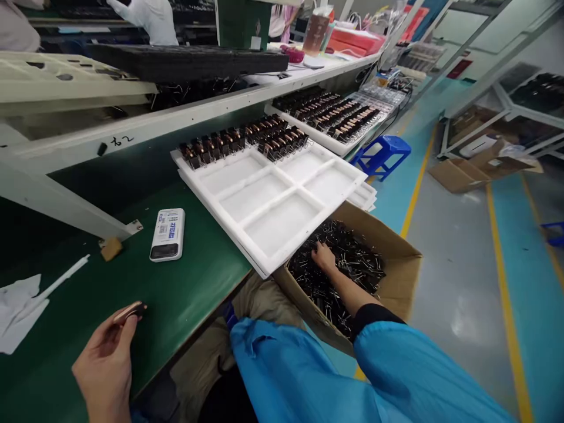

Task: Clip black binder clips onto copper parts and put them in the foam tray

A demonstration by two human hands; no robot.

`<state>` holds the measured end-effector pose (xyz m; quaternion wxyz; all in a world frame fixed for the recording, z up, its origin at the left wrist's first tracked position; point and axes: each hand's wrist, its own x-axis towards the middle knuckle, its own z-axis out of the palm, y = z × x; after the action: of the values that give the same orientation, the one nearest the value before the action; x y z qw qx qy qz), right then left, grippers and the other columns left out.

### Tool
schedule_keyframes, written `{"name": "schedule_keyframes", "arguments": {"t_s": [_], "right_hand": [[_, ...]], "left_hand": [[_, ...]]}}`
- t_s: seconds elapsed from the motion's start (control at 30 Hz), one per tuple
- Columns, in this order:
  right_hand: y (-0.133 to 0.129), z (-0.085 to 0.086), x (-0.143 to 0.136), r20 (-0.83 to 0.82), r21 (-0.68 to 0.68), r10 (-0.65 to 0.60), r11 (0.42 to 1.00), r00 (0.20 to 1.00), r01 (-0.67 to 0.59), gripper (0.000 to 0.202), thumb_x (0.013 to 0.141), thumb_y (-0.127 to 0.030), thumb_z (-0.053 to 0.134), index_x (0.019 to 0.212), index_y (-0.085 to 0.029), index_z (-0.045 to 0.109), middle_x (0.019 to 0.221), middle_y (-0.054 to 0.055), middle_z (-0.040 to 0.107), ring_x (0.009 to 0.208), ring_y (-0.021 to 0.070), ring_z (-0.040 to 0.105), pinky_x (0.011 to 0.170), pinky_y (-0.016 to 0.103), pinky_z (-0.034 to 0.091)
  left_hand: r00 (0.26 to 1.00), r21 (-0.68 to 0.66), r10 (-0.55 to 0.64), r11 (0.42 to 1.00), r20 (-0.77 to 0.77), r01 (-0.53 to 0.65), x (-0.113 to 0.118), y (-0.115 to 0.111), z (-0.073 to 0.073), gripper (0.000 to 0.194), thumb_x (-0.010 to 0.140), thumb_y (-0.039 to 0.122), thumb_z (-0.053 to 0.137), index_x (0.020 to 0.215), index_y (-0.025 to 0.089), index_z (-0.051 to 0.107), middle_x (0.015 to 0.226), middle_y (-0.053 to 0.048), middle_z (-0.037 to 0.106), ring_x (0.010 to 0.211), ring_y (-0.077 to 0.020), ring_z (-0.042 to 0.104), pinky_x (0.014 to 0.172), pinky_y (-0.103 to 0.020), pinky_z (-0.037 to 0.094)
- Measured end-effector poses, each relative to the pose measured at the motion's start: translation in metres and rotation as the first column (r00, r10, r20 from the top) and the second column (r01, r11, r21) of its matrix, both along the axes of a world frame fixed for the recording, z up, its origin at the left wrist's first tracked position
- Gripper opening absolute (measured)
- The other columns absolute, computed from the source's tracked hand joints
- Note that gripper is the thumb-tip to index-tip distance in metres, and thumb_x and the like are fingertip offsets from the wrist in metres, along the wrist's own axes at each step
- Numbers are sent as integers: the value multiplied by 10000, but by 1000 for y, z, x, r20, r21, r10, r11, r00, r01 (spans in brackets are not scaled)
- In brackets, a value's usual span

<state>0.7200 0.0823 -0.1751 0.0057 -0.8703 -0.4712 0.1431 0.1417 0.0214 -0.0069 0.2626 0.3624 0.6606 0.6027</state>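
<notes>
Between the thumb and fingers of my left hand [108, 358] is a small copper-coloured part [128, 312] with a black end, held above the green tabletop [194, 299]. My right hand [324, 257] reaches down into a cardboard box [399, 276] heaped with black binder clips [352, 264]. Its fingers are curled in among the clips, and their tips are hidden. White divided trays [282, 218] are stacked at the table's edge beside the box. Rows of black clips with copper-coloured parts [282, 141] fill the far compartments of the top tray; its nearer compartments are bare.
A white device with a dark screen [167, 235] lies on the table. A white shelf frame [189, 120] overhangs it. Farther back stands another filled tray [339, 114]. On the floor are a blue stool [385, 151] and an open carton [467, 170]. Other people stand behind the shelf.
</notes>
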Motion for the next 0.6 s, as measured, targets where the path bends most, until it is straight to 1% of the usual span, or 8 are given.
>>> {"name": "schedule_keyframes", "arguments": {"t_s": [0.07, 0.17, 0.23, 0.33, 0.4, 0.47, 0.53, 0.6], "right_hand": [[8, -5, -3, 13, -83, 92, 992, 996, -90, 331, 1012, -248, 575, 1318, -127, 599, 1296, 182, 605, 1199, 289, 596, 952, 375, 499], [21, -5, -5, 13, -173, 191, 967, 982, -185, 364, 1016, -334, 630, 1326, -145, 593, 1326, 139, 593, 1181, 285, 603, 973, 456, 529], [29, -2, -7, -1, -209, 232, 951, 973, -227, 367, 1009, -372, 657, 1301, -152, 612, 1324, 122, 602, 1158, 276, 619, 977, 484, 544], [41, 7, -13, -59, -225, 263, 936, 963, -270, 335, 1007, -369, 669, 1254, -144, 640, 1280, 115, 633, 1126, 264, 642, 972, 480, 555], [48, 20, -17, -111, -202, 266, 937, 958, -284, 332, 1000, -375, 678, 1240, -147, 647, 1270, 108, 642, 1128, 261, 643, 982, 485, 548], [50, 40, -19, -163, -160, 252, 947, 954, -278, 304, 987, -365, 679, 1179, -129, 668, 1239, 129, 660, 1151, 274, 636, 1011, 484, 523], [45, 67, -18, -222, -120, 224, 959, 949, -255, 258, 980, -357, 627, 1042, -117, 696, 1113, 166, 701, 1116, 298, 656, 995, 464, 520], [28, 100, -16, -297, -100, 204, 965, 933, -243, 323, 985, -395, 507, 880, -150, 689, 910, 171, 718, 974, 313, 700, 890, 437, 556]], "left_hand": [[1000, -11, -7, 1000, -10, 7, 2, -1, 1, 365, 701, 358, 886, 990, 169, 769, 988, -43, 759, 947, -252, 734, 1149, -525, 502], [1000, -34, -2, 999, -16, 1, 2, -2, 3, 407, 701, 360, 890, 1037, 165, 766, 1011, -49, 761, 978, -257, 737, 1144, -509, 509], [1000, -42, 4, 999, -22, -5, 2, -2, 2, 401, 707, 364, 885, 1033, 163, 765, 1014, -54, 765, 979, -258, 739, 1137, -502, 515], [1000, -43, -5, 999, 13, 6, -2, -2, 1, 378, 710, 357, 878, 1015, 165, 762, 1001, -54, 769, 929, -244, 745, 1114, -490, 533], [998, -35, -5, 999, 66, 7, -5, -2, 0, 373, 717, 349, 870, 1019, 167, 750, 993, -51, 767, 902, -238, 745, 1072, -483, 562], [995, -24, 6, 1000, 99, -4, -6, -2, 0, 364, 730, 346, 858, 1020, 164, 734, 984, -53, 763, 879, -234, 743, 1008, -471, 597], [995, -21, 8, 1000, 100, -6, -5, -4, 2, 347, 747, 350, 845, 1009, 156, 726, 966, -61, 764, 851, -228, 739, 930, -441, 625], [995, -30, -1, 1000, 96, 4, -2, -6, 5, 348, 755, 363, 841, 1003, 147, 727, 946, -72, 769, 817, -222, 735, 848, -403, 638]]}}
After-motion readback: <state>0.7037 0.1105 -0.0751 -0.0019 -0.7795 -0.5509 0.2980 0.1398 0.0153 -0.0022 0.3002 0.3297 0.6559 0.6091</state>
